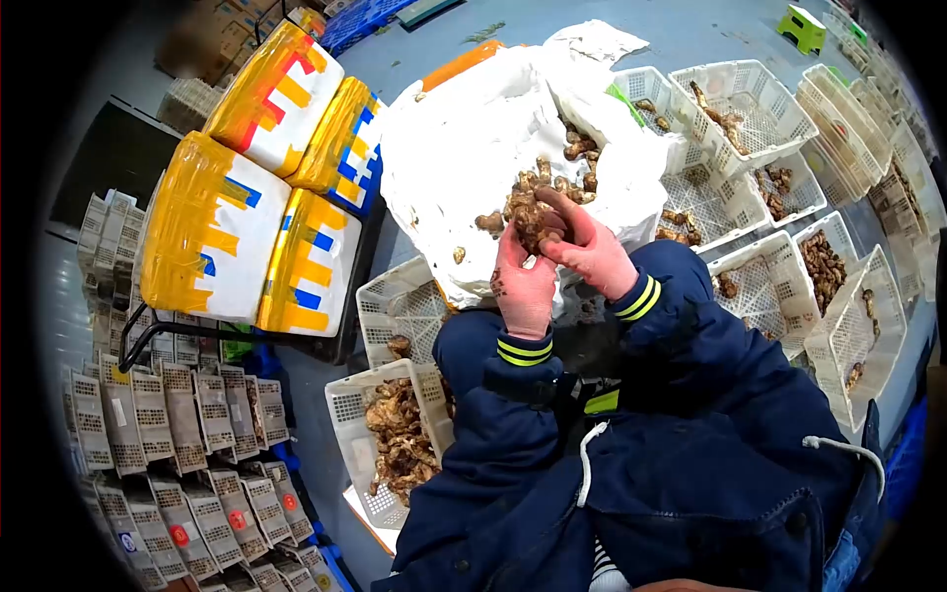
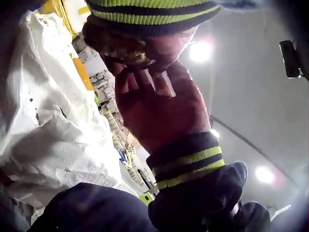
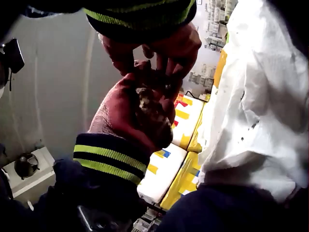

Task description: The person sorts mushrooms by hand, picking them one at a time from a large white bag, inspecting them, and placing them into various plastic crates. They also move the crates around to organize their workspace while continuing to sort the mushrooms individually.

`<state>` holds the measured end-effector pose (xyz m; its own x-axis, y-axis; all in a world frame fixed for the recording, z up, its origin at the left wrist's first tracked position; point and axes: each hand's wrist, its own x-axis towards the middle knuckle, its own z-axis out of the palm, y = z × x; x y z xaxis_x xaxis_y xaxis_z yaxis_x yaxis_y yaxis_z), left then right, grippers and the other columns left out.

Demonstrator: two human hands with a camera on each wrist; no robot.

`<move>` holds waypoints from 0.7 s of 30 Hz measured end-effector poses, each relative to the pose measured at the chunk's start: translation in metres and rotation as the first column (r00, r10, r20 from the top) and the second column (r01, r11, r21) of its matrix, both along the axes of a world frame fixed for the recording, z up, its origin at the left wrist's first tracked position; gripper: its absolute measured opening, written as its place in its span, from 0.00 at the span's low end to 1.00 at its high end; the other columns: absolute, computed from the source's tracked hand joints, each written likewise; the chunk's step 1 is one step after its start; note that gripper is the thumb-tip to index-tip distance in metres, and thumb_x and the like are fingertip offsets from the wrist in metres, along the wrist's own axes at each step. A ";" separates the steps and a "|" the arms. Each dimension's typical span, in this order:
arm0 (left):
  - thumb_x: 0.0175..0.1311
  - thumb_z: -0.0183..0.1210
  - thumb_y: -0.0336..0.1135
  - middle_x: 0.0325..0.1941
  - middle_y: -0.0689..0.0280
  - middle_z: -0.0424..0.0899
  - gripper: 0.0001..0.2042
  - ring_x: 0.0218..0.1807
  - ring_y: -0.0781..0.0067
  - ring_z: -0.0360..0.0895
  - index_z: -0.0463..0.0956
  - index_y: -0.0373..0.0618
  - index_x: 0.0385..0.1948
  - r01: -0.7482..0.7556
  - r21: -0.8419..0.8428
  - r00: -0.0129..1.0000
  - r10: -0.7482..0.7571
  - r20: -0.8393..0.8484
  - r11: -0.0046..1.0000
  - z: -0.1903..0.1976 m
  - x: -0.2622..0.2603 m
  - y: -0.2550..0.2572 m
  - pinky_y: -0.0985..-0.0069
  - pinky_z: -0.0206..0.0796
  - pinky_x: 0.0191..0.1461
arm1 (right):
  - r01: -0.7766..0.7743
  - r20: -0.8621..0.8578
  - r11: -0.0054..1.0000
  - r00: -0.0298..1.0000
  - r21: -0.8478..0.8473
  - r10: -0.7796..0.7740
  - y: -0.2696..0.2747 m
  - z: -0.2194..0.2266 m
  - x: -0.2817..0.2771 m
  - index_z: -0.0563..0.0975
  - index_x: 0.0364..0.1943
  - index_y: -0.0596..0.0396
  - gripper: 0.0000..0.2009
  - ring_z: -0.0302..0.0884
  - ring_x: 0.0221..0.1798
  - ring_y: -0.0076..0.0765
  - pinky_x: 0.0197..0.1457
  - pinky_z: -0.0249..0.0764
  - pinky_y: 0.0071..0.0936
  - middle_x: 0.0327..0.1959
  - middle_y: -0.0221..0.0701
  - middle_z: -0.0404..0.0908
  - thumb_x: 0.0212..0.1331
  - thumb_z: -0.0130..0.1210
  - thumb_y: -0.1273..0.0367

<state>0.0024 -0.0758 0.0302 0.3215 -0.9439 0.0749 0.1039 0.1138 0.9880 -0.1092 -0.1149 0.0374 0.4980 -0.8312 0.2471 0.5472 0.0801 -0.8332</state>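
Knobbly brown mushrooms are held between both hands above a white sheet. From the left, the left hand cups them, its fingers curled round them; in the right wrist view, mushrooms lie against that hand's palm. The right hand grips the clump from the other side with fingers and thumb; its fingers bend down onto it in the right wrist view. More mushrooms lie on the sheet just beyond the hands. Exactly how many pieces are held cannot be told.
White plastic baskets with mushrooms stand on the right, and a fuller basket is at the lower left. Taped white boxes are stacked on a cart at the left. Further baskets fill the far left. A green stool stands at the back right.
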 end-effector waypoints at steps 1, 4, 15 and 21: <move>0.54 0.57 0.25 0.49 0.58 0.74 0.23 0.49 0.72 0.73 0.62 0.35 0.53 -0.014 -0.039 0.997 0.017 0.074 0.999 0.001 -0.002 0.001 0.79 0.65 0.51 | 0.011 -0.011 1.000 1.000 0.012 -0.011 0.000 -0.001 0.000 0.55 0.62 0.60 0.31 0.67 0.54 0.28 0.56 0.63 0.21 0.53 0.36 0.68 0.53 0.54 0.74; 0.54 0.58 0.26 0.51 0.56 0.72 0.25 0.49 0.72 0.73 0.61 0.34 0.54 -0.010 -0.104 0.973 0.034 0.229 0.995 -0.002 -0.002 0.002 0.79 0.65 0.52 | 0.009 -0.038 0.997 0.999 0.071 -0.006 -0.004 -0.006 -0.006 0.55 0.62 0.59 0.31 0.67 0.53 0.28 0.56 0.64 0.22 0.53 0.35 0.69 0.54 0.54 0.72; 0.64 0.42 0.53 0.35 0.55 0.79 0.26 0.29 0.69 0.78 0.68 0.33 0.44 0.430 0.132 0.770 -0.286 -0.571 0.893 -0.019 0.007 0.009 0.81 0.68 0.17 | -0.143 0.301 0.933 0.953 0.331 0.040 -0.027 -0.029 -0.014 0.54 0.63 0.52 0.23 0.72 0.45 0.32 0.43 0.72 0.24 0.52 0.37 0.70 0.63 0.41 0.68; 0.62 0.47 0.51 0.29 0.59 0.78 0.21 0.23 0.72 0.75 0.70 0.38 0.40 0.350 0.246 0.868 -0.215 -0.448 0.904 -0.015 0.001 0.009 0.80 0.68 0.18 | -0.361 0.417 0.892 0.879 0.270 0.229 -0.021 -0.020 -0.017 0.51 0.64 0.51 0.25 0.71 0.49 0.28 0.46 0.70 0.21 0.51 0.35 0.70 0.63 0.43 0.70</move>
